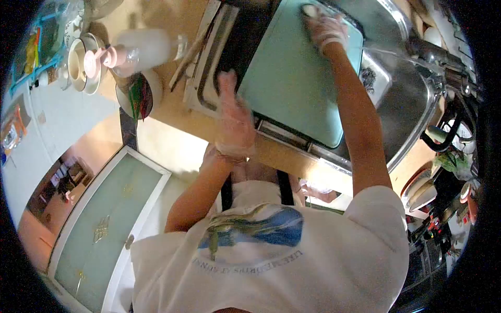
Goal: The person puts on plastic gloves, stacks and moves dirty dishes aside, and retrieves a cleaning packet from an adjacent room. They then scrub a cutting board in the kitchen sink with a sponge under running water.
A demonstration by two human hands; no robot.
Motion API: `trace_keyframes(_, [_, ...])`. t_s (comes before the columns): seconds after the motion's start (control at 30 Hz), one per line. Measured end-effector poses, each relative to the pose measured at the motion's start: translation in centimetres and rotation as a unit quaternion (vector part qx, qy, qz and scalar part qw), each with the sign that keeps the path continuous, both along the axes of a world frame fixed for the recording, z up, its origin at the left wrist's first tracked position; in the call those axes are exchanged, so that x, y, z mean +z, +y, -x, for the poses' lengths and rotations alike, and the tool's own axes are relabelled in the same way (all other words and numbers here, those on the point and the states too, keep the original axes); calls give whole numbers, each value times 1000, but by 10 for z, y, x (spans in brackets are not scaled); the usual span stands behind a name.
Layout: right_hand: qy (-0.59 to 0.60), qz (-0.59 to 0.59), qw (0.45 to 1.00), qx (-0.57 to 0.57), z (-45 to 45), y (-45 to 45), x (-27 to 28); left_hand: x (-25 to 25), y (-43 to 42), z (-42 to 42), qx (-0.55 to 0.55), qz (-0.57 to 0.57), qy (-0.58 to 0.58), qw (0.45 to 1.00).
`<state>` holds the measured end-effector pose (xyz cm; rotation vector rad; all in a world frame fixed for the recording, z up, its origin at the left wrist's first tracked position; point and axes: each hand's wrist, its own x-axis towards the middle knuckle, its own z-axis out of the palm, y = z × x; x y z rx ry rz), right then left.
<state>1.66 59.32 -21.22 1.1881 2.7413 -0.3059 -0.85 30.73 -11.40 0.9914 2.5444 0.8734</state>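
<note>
My right hand [327, 30], in a clear plastic glove, is at the far end of a pale green board [295, 73]. Its fingers close around a small whitish rounded thing [310, 10], whose kind I cannot make out. The board lies beside and partly over a steel sink [399, 99]. My left hand [235, 122], also in a clear glove and blurred, hangs over the counter's front edge, left of the board. Its fingers stretch forward, apart from the board, with nothing visible in them.
A bottle with a pink cap [151, 49] lies left on the counter, near stacked bowls [83, 65] and a round container [140, 95]. A faucet [443, 83] stands beyond the sink, with dishes [420, 190] at right. A glass-panelled door [104, 229] is lower left.
</note>
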Motion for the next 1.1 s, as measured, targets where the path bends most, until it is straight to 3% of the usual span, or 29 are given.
trace_keyframes(0.03, [10,-9,998,62,9,-23,-3,6,-9,-1,43,-95,-98,990])
trace_keyframes(0.07, [-1,-17,988,153,11,-58,44,15,-18,0,86,-188,-193,959])
trace_keyframes(0.13, [14,149,980,133,-8,-113,98,13,-41,-6,164,-358,-287,873])
trace_keyframes(0.2, [71,118,981,139,-53,-158,127,19,-68,-9,99,-181,-169,964])
trace_keyframes(0.27, [99,164,968,162,-114,-175,125,25,-74,-8,125,-136,-214,959])
trace_keyframes(0.37, [-30,122,991,47,-154,-193,147,33,-74,-3,8,46,-81,996])
trace_keyframes(0.4, [-34,29,997,60,-154,-210,144,40,-57,-1,-22,38,-64,997])
trace_keyframes(0.5, [115,90,985,96,-107,-244,142,18,-53,5,-141,-65,-55,986])
trace_keyframes(0.53, [105,76,989,66,-104,-246,141,23,-50,12,-162,-46,-15,986])
trace_keyframes(0.6, [87,57,995,-12,-101,-260,144,23,-52,14,-119,-37,-106,986])
trace_keyframes(0.63, [1,-18,1000,-17,-119,-266,132,22,-52,17,-99,-33,-150,983])
trace_keyframes(0.67, [-87,-92,992,-21,-158,-271,109,24,-53,16,-148,-88,-101,980])
trace_keyframes(0.77, [-80,-181,980,-15,-192,-259,136,12,-64,18,-185,-111,-147,965])
trace_keyframes(0.8, [-43,-262,964,-30,-181,-281,101,10,-64,17,-188,-114,-151,964])
trace_keyframes(0.87, [37,-208,975,-74,-121,-316,95,11,-63,22,-192,-116,-153,962])
trace_keyframes(0.9, [83,-73,988,-108,-87,-320,122,12,-62,23,-182,-127,-186,957])
trace_keyframes(0.97, [115,-70,985,-107,-98,-311,117,16,-59,28,-164,-143,-246,945])
trace_keyframes(1.03, [72,-88,956,-270,-135,-300,118,19,-59,32,-194,-127,-249,940])
trace_keyframes(1.07, [38,-115,934,-335,-156,-293,119,17,-59,35,-219,-137,-193,947])
trace_keyframes(1.1, [-81,-149,951,-259,-174,-277,138,18,-57,35,-242,-151,-136,949])
